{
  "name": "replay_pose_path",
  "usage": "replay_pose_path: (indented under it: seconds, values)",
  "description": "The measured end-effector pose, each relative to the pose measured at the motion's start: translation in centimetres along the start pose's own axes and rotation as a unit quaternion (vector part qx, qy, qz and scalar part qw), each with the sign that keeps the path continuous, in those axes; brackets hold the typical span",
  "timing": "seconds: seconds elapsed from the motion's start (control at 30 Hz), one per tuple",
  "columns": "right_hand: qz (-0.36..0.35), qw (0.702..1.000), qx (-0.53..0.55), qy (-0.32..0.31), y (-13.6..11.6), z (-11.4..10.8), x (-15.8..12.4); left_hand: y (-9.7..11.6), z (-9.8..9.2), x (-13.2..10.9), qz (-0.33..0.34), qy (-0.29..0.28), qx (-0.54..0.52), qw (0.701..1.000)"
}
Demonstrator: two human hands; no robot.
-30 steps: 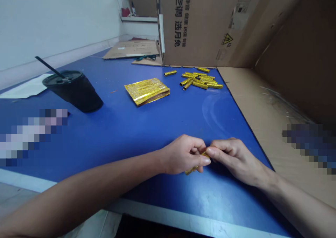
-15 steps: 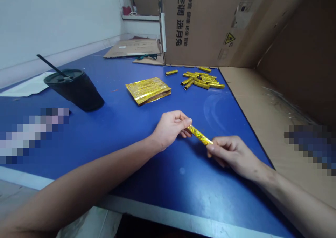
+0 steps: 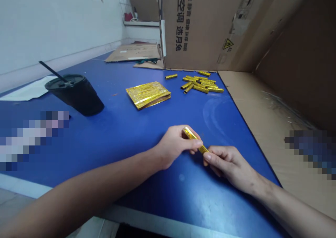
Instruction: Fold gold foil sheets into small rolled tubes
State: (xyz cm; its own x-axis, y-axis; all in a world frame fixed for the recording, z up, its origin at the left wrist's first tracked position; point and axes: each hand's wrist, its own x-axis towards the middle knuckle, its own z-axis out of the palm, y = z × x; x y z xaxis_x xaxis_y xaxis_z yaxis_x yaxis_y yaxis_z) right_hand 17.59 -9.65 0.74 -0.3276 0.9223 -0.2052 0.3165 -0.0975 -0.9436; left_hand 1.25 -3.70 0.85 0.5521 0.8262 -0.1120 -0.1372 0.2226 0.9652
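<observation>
Pinching slim, glossy gold strip (image 3: 189,134): left hand (image 3: 176,142) mid-length, right hand (image 3: 228,163) at near end.

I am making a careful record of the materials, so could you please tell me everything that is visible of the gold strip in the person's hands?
The gold strip is narrow and shiny, with a mottled surface that looks like foil or foil-coated paper. It slants above the blue table, one end pointing up and left in the picture. The left hand grips it, thumb across it; the right hand pinches the opposite end, which the fingers hide.
</observation>
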Motion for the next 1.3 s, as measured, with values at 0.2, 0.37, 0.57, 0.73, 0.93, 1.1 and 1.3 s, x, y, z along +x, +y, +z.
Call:
replay_pose_path:
  seconds: [0.2,0.37,0.57,0.73,0.93,1.1,1.3]
  values:
    - [-0.013,0.998,-0.039,0.039,-0.2,-1.5,0.2,0.7,-1.1,0.6,-0.018,0.026,-0.029,0.999]
    - [-0.042,0.995,-0.085,0.04,-0.4,-2.2,0.2,0.9,-1.2,0.5,-0.025,0.018,-0.03,0.999]
    - [-0.039,0.995,-0.093,0.02,-0.4,-2.2,0.2,1.0,-1.3,0.9,-0.035,0.018,-0.049,0.998]
    - [-0.049,0.988,-0.14,0.042,-0.3,-2.1,0.4,0.8,-1.8,1.2,-0.038,0.005,-0.026,0.999]
    - [-0.144,0.918,-0.328,0.17,0.1,-2.4,0.4,0.7,-2.1,1.5,-0.019,0.011,0.01,1.0]
    - [-0.085,0.971,-0.177,0.139,0.0,-2.3,0.7,0.7,-1.5,1.2,0.045,0.019,0.078,0.996]
    - [-0.153,0.944,-0.246,0.158,0.0,-2.2,0.5,0.2,-0.9,0.7,0.019,-0.021,0.185,0.982]
